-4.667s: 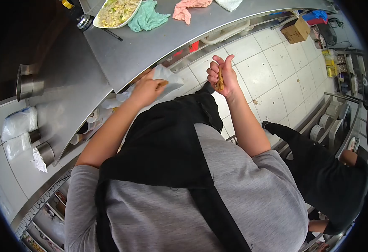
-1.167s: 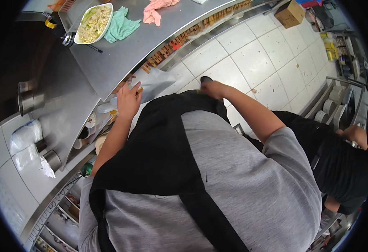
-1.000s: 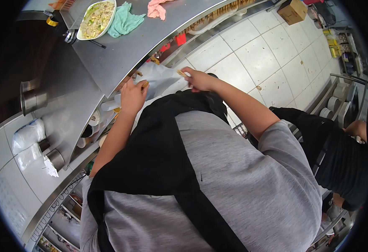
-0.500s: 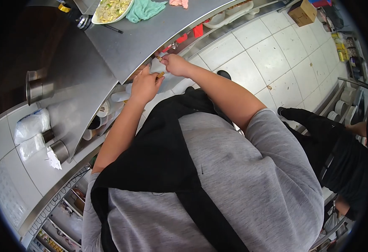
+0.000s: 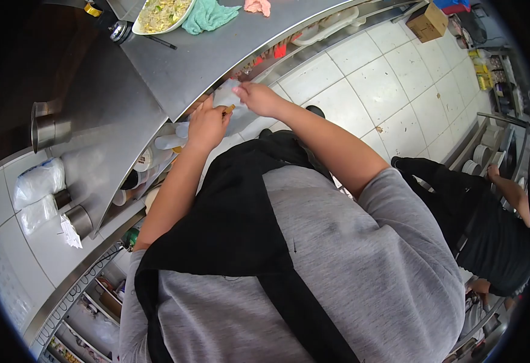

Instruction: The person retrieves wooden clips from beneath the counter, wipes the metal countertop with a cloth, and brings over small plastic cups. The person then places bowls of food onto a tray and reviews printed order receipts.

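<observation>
My left hand [image 5: 209,126] is by the underside of the steel counter's edge, its fingers curled. A small yellow-brown piece [image 5: 229,110] sticks out from its finger side; I cannot make out its kind. To the right, my right hand [image 5: 260,99] is closed in a pinch beside a translucent plastic bag [image 5: 225,93], which its fingertips seem to grip. The bag spans the gap between both hands. The fingertips of my left hand are partly hidden by the hand itself and the shadow under the counter.
The steel counter [image 5: 174,72] carries a dish of fried rice [image 5: 162,15], a green cloth [image 5: 210,16] and a pink cloth [image 5: 257,5]. Shelves with containers [image 5: 146,159] lie below. A person in black [image 5: 483,212] stands at right. A cardboard box [image 5: 428,23] sits on the tiled floor.
My right hand has shifted slightly right and down, away from the counter edge. More of the translucent plastic shows between the hands. The other person's arm now shows more.
</observation>
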A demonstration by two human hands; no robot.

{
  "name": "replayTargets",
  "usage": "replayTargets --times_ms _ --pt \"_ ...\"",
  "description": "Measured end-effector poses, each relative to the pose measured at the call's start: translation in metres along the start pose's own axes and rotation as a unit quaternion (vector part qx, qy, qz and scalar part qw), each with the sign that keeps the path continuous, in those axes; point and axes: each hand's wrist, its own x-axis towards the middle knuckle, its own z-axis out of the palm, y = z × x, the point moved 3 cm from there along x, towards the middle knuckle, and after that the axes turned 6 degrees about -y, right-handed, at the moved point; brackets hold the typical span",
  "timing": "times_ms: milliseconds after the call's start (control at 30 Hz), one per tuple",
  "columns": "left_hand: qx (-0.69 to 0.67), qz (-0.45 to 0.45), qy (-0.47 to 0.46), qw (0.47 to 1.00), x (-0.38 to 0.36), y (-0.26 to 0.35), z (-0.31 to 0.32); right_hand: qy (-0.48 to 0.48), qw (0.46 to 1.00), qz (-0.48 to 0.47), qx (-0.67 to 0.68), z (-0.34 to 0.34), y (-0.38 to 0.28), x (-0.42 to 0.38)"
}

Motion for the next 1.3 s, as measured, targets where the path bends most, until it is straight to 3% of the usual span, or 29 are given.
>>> replayTargets --times_ms 33,100,133,167,333,400,533,633,700,767,833,967,1033,1100,1167,1300 --pt "-0.002 -0.001 0.003 1.0 -0.001 0.002 -0.002 -0.001 1.0 -0.001 -0.003 -0.005 -0.013 -0.011" --pt "0.026 0.003 0.009 1.0 -0.004 0.009 -0.005 -0.168 0.985 -0.003 0.036 -0.003 -0.035 -0.031" --pt "0.026 0.001 0.01 1.0 -0.005 0.008 -0.001 -0.112 0.99 -0.09 -0.002 0.002 -0.027 -0.03" --pt "0.007 0.022 0.05 0.998 -0.005 0.008 0.001 -0.113 0.989 -0.091 -0.004 0.0 -0.023 -0.031" --pt "-0.032 0.058 0.176 0.982 -0.009 0.01 -0.003 -0.085 0.967 0.068 0.229 -0.022 0.004 -0.048" --pt "-0.203 0.019 0.134 0.97 -0.011 0.009 -0.004 -0.088 0.954 0.084 0.275 -0.025 0.014 -0.056" --pt "-0.269 -0.019 0.041 0.962 0.0 0.02 -0.004 -0.11 0.937 0.088 0.321 -0.021 0.027 -0.071" --pt "-0.318 0.002 0.005 0.948 0.016 0.041 -0.008 -0.118 0.959 0.011 0.256 -0.023 0.036 -0.082" --pt "-0.157 0.106 0.078 0.979 0.024 0.064 -0.021 -0.086 0.964 0.031 0.249 -0.043 0.046 -0.092" --pt "-0.092 0.134 0.089 0.983 0.04 0.078 -0.024 -0.055 0.967 0.05 0.246 -0.071 0.062 -0.094" --pt "-0.09 0.12 0.088 0.985 0.058 0.091 -0.024 0.049 0.928 0.146 0.34 -0.11 0.1 -0.094" --pt "-0.025 0.096 0.062 0.993 0.095 0.123 -0.024 0.253 0.884 0.178 0.349 -0.214 0.164 -0.088" --pt "-0.03 -0.005 -0.008 1.0 0.116 0.129 -0.022 0.304 0.877 0.17 0.33 -0.268 0.18 -0.077" --pt "-0.038 -0.012 0.022 0.999 0.136 0.127 -0.017 0.306 0.883 0.163 0.316 -0.315 0.186 -0.066" --pt "-0.098 -0.109 -0.059 0.987 0.151 0.113 -0.008 0.302 0.891 0.156 0.301 -0.352 0.188 -0.054" --pt "-0.09 -0.091 -0.028 0.991 0.157 0.12 -0.012 0.282 0.907 0.159 0.268 -0.384 0.191 -0.024"
